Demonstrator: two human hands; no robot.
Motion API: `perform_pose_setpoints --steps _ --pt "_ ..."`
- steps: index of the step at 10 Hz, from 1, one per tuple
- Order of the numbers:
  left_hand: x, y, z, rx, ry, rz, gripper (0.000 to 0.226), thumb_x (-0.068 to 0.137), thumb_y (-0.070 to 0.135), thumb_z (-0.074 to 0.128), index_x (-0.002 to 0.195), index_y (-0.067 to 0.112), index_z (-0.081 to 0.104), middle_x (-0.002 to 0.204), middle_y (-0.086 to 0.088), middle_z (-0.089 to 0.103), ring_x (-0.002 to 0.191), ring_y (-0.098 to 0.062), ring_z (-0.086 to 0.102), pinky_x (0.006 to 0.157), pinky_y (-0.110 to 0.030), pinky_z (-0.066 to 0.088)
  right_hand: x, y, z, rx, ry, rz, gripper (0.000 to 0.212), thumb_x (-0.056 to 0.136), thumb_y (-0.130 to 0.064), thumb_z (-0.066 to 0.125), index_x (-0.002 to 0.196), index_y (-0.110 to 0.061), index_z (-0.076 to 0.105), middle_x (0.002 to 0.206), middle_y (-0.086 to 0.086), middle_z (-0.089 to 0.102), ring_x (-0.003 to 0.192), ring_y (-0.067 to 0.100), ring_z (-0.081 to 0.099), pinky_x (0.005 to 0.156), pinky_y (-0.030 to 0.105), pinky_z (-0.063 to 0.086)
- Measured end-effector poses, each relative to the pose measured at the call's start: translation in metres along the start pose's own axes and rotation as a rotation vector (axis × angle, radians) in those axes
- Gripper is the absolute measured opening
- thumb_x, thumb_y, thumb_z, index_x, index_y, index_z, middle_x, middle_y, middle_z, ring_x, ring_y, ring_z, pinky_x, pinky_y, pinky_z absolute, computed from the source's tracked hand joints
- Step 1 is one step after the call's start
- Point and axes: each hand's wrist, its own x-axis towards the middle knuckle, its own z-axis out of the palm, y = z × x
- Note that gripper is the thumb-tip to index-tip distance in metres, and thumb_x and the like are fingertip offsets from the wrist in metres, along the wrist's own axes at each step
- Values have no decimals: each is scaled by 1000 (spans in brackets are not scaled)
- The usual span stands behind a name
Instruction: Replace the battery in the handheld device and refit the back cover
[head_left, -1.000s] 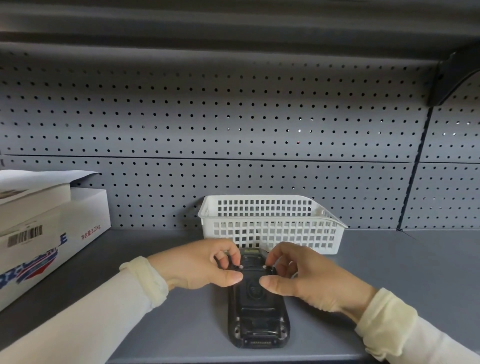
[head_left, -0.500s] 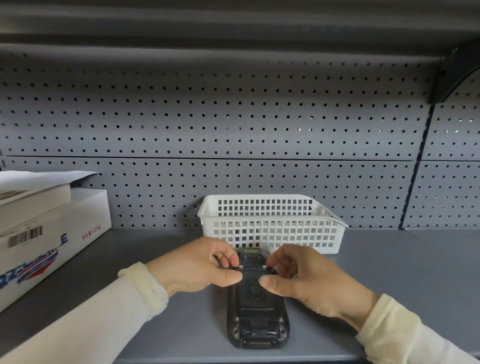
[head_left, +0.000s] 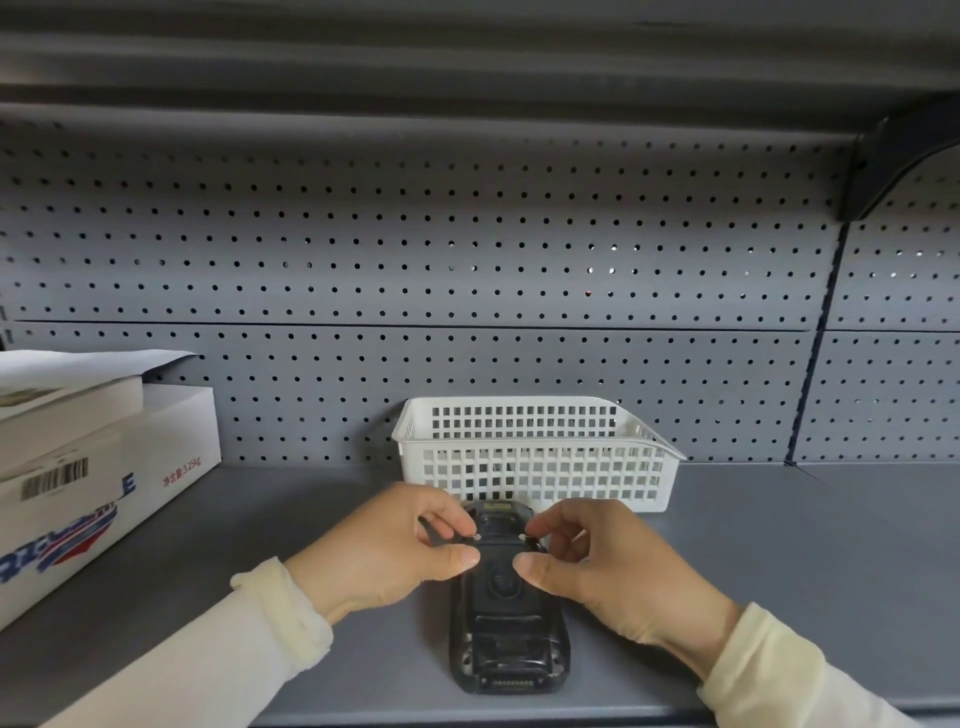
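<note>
A black handheld device (head_left: 506, 623) lies face down on the grey shelf, its long axis pointing away from me. Its back cover (head_left: 501, 577) sits on the body. My left hand (head_left: 395, 556) pinches the cover's upper left corner between thumb and fingers. My right hand (head_left: 597, 566) pinches the upper right corner the same way. Small silver latches show under my fingertips at both corners. The device's far end is partly hidden by my fingers.
A white lattice basket (head_left: 540, 457) stands just behind the device against the pegboard wall. White cardboard boxes (head_left: 78, 478) with a barcode and printed lettering are stacked at the left. The shelf's front edge (head_left: 467, 717) runs just below the device.
Both hands stay on the cover's upper corners; the fingers have shifted only slightly. The device has not moved.
</note>
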Motion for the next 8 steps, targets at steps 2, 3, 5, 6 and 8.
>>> perform_pose_setpoints --steps 2,3,5,6,8 --pt "-3 3 2 42 45 2 12 78 27 71 85 34 65 89 10 59 66 -2 52 65 -10 40 0 -3 0 -15 -3 8 29 74 -37 70 97 -21 64 76 -9 52 59 2 45 58 9 39" --pt "-2 1 0 42 26 -5 11 78 28 70 85 35 64 92 10 59 69 -3 52 69 -12 41 -2 -5 0 -30 -11 13 28 75 -37 68 98 -22 63 75 -10 51 60 2 45 59 10 40" --pt "-1 -3 -5 131 -42 33 20 80 35 65 99 33 59 103 10 57 77 -3 50 74 -16 44 -3 -3 -1 -54 -44 -4 28 79 -41 62 102 -27 58 80 -10 52 67 3 49 66 13 43" --pt "1 -2 -10 100 48 97 17 78 42 65 92 34 59 95 10 60 66 2 50 65 -15 41 -3 -2 -4 -22 -60 3 29 79 -42 63 103 -27 59 81 -11 52 67 1 51 63 4 42" --pt "18 15 -25 -55 287 171 43 81 47 60 62 9 51 60 -5 55 57 -13 48 60 -31 40 -2 -4 -8 2 -89 39 29 80 -39 63 106 -28 55 85 -11 56 70 0 52 67 8 42"
